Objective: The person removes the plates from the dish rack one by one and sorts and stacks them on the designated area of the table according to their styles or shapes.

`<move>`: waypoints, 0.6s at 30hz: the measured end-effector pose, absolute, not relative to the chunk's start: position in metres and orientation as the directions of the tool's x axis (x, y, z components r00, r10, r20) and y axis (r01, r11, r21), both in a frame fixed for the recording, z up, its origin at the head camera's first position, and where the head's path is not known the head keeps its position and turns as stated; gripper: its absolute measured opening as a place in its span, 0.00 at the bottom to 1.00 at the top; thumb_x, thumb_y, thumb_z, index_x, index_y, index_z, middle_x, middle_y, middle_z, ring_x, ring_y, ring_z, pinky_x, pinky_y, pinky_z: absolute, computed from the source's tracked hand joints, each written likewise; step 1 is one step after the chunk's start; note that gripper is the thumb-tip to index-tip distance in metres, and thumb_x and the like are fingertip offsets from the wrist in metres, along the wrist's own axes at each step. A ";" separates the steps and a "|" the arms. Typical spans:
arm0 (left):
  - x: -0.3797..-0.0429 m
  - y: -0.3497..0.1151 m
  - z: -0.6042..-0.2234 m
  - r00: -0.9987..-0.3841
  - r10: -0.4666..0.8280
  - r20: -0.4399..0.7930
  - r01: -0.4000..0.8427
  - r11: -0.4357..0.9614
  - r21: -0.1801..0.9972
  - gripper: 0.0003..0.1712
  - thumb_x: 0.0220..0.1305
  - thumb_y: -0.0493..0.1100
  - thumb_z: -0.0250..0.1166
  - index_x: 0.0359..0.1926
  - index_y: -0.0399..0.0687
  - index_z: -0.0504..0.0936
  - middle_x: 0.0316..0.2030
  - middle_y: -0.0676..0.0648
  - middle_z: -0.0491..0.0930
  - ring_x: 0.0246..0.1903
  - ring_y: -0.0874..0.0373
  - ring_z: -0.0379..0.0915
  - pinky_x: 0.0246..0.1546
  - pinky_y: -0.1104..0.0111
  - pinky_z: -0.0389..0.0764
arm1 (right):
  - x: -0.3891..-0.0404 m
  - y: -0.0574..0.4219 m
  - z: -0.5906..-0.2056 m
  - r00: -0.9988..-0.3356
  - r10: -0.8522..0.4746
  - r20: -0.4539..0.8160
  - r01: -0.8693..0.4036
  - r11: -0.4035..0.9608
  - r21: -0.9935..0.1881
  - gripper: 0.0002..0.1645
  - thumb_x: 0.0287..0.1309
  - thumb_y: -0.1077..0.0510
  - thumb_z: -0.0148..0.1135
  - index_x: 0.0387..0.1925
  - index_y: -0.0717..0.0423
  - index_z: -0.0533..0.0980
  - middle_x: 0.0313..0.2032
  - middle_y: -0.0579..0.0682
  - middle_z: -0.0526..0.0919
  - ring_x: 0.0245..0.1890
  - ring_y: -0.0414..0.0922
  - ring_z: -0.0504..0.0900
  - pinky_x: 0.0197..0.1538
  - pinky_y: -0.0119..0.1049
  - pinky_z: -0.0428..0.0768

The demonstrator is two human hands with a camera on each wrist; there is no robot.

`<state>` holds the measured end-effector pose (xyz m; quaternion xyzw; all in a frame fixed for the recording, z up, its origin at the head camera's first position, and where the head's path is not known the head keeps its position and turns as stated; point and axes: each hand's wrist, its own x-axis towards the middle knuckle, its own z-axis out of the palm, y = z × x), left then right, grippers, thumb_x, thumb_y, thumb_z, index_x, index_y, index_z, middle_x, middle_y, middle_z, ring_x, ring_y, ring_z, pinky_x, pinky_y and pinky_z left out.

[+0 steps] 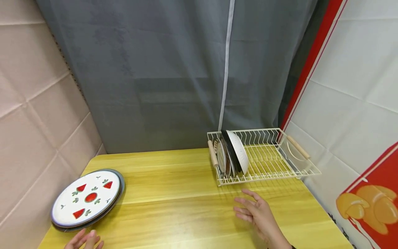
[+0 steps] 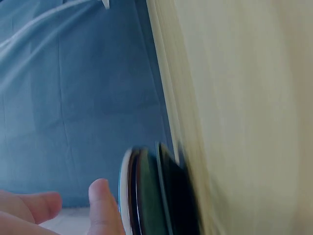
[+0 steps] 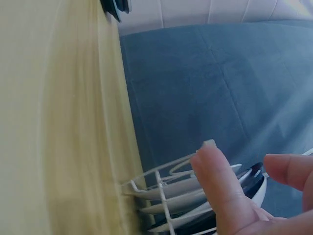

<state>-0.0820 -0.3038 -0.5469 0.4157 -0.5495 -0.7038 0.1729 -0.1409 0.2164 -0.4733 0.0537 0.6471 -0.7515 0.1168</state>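
A stack of plates (image 1: 90, 199) lies at the left of the wooden table; the top one is white with red watermelon slices. Just in front of the stack is my left hand (image 1: 84, 240), its fingers loosely bent and holding nothing. The left wrist view shows the edges of the stacked plates (image 2: 146, 191) beside the thumb. My right hand (image 1: 256, 212) hovers in front of the cream wire dish rack (image 1: 267, 155), fingers spread and nothing in them. At the rack's left end, a white bowl (image 1: 239, 152) and several plates (image 1: 220, 157) stand on edge.
The dish rack has wooden handles, one at the left end (image 1: 212, 154) and one at the right (image 1: 298, 147). A grey curtain (image 1: 161, 76) hangs behind the table (image 1: 164, 193). Pale tiled walls flank both sides, with a red printed panel (image 1: 376, 204) at the right.
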 end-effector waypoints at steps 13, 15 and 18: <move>-0.082 -0.223 -0.550 -0.777 -0.531 -0.338 -0.300 -0.159 0.940 0.40 0.76 0.47 0.78 0.77 0.31 0.70 0.49 0.52 0.81 0.36 0.75 0.81 0.36 0.74 0.91 | -0.176 0.225 -0.435 -0.983 0.074 -0.167 0.165 -0.033 -0.986 0.37 0.87 0.65 0.56 0.87 0.66 0.55 0.52 0.43 0.95 0.40 0.36 0.96 0.49 0.32 0.96; -0.083 -0.210 -0.547 -0.806 -0.483 -0.342 -0.318 -0.133 0.939 0.44 0.76 0.45 0.77 0.79 0.25 0.66 0.54 0.44 0.80 0.37 0.74 0.81 0.38 0.72 0.92 | -0.182 0.228 -0.430 -0.986 0.087 -0.144 0.144 -0.015 -0.990 0.37 0.87 0.65 0.56 0.86 0.67 0.56 0.54 0.45 0.95 0.38 0.35 0.96 0.48 0.32 0.96; -0.084 -0.190 -0.543 -0.843 -0.418 -0.340 -0.327 -0.105 0.939 0.43 0.76 0.42 0.75 0.78 0.23 0.66 0.59 0.37 0.81 0.40 0.70 0.83 0.41 0.68 0.94 | -0.191 0.232 -0.422 -0.987 0.112 -0.114 0.116 0.007 -0.993 0.37 0.86 0.64 0.58 0.86 0.68 0.57 0.55 0.46 0.95 0.38 0.34 0.95 0.48 0.31 0.96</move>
